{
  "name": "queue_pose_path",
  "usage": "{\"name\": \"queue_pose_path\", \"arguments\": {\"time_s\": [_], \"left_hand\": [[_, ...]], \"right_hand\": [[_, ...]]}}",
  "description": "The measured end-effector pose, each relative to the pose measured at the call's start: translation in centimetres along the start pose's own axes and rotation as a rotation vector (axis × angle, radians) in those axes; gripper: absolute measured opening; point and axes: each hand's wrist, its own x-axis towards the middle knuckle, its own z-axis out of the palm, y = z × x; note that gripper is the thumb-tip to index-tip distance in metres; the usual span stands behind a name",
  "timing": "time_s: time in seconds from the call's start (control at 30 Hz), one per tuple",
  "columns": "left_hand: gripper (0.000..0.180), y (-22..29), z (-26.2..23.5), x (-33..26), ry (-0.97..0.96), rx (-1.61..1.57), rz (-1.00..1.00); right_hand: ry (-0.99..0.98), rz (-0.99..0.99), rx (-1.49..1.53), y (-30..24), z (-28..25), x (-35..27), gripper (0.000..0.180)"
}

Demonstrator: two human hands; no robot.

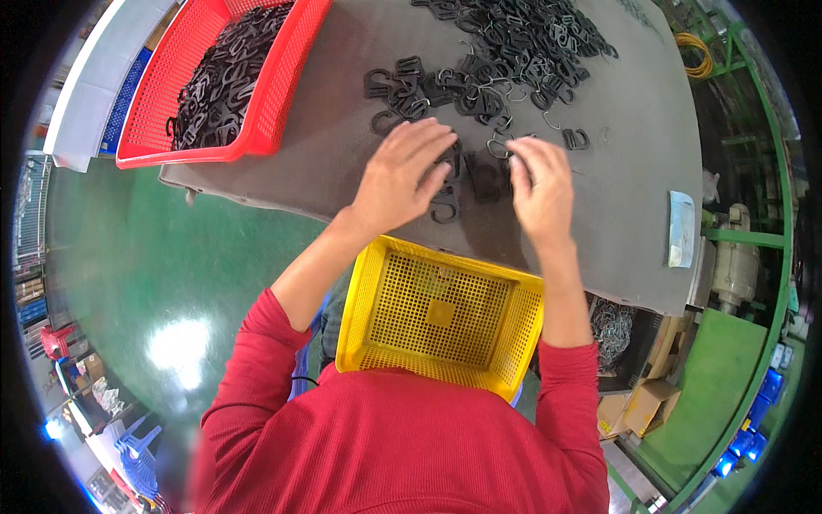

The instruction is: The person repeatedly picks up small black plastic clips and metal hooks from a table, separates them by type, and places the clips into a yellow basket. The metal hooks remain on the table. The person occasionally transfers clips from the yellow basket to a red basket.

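Observation:
My left hand is over the near part of the table, fingers stretched and thumb apart. Beneath and beside its fingertips lie black plastic hooks, partly covered by the hand. Opposite it, my right hand has bent fingers with a gap between thumb and forefinger. A shiny wire ring shows close to its fingertips. Between the hands sits a dark, blocky piece, whose kind I cannot make out. Farther back, a large pile of black hooks and buckles, some with metal wire parts, spreads toward the hands.
A red perforated basket full of black hooks stands at the table's left. Below my forearms is a yellow perforated basket. A light-blue packet lies at the right edge of the grey-covered table. Green metal framing rises beyond.

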Motion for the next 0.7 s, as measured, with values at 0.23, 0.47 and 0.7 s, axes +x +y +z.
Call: {"name": "queue_pose_path", "arguments": {"time_s": [0.23, 0.47, 0.7], "left_hand": [[0.055, 1.5, 1.1, -0.3, -0.212, 0.153, 0.054], [0.043, 3.6, 2.3, -1.9, -0.500, 0.108, 0.216], [0.015, 8.4, 1.9, -3.7, -0.454, -0.461, 0.297]], "right_hand": [[0.019, 0.022, -0.257, 2.0, -0.2, -3.5, 0.021], [0.242, 0.228, -0.021, 5.2, -2.8, -2.9, 0.018], [-0.052, 0.387, -0.077, 5.4, -2.2, 0.2, 0.035]]}}
